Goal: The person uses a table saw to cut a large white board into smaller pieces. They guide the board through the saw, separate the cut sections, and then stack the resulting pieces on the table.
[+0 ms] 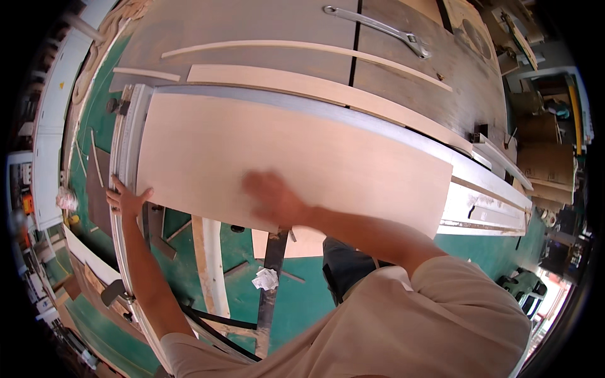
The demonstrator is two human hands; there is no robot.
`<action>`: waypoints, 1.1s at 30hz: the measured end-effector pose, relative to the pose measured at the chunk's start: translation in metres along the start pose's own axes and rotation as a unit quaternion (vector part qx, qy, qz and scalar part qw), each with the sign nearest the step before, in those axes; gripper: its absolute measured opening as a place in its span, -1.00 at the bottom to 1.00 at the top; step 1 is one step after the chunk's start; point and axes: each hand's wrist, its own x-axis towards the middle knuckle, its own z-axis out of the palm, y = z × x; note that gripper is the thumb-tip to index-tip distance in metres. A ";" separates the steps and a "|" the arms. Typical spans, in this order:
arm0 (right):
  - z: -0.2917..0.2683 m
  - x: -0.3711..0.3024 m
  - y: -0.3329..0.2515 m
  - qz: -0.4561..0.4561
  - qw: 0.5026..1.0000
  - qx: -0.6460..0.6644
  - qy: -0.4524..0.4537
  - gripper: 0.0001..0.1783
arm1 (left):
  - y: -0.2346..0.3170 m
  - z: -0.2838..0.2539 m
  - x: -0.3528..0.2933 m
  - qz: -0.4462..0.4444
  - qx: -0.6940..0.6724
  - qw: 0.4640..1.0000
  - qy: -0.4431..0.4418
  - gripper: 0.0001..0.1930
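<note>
A wide, pale wooden board [302, 138] lies flat on the metal sliding table of what looks like a panel saw. Its left edge runs along a metal fence [130, 135]. At the board's near left corner, my left hand [129, 200] is spread, fingers on the fence and thumb by the board's edge. My right hand [274, 196] is over the near middle of the board, smeared by motion; its fingers are indistinct, and whether it touches the wood I cannot tell.
Beyond the board lie thin wood strips [302, 47] and an adjustable wrench [381, 30] on the grey tabletop [258, 22]. A dark metal support bar [272, 258] carries crumpled white paper [265, 278]. Offcuts are scattered on the green floor [302, 296].
</note>
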 end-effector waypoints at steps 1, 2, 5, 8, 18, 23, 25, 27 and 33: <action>-0.029 0.016 0.015 -0.004 0.992 -0.046 0.119 -0.20 | -0.001 0.003 0.001 0.002 -0.001 1.000 0.011 0.72; -0.047 0.022 0.049 0.037 0.959 -0.202 0.195 -0.27 | 0.008 0.010 -0.001 0.022 -0.003 1.000 0.015 0.72; -0.131 0.065 0.111 0.217 0.886 -0.310 0.270 -0.22 | -0.007 0.029 0.012 0.003 0.021 0.999 0.024 0.67; -0.188 0.074 0.150 0.380 0.863 -0.333 0.023 -0.18 | -0.019 0.035 0.028 0.011 0.028 1.000 0.008 0.65; -0.245 0.088 0.171 0.321 0.846 -0.383 -0.183 -0.43 | 0.001 0.019 0.008 -0.011 0.043 0.999 0.031 0.64; -0.232 0.142 0.129 0.298 0.875 -0.370 -0.095 -0.53 | 0.006 0.023 0.012 0.006 0.063 0.997 0.034 0.61; -0.219 0.190 0.076 0.264 0.900 -0.344 -0.044 -0.57 | -0.014 0.016 0.008 -0.009 0.076 0.997 0.034 0.62; -0.220 0.220 0.042 0.202 0.921 -0.332 0.020 -0.61 | -0.009 0.016 0.009 -0.008 0.076 0.997 0.032 0.63; -0.227 0.246 -0.101 -0.007 0.937 -0.335 0.102 -0.64 | -0.007 0.009 0.005 -0.013 0.076 0.997 0.003 0.67</action>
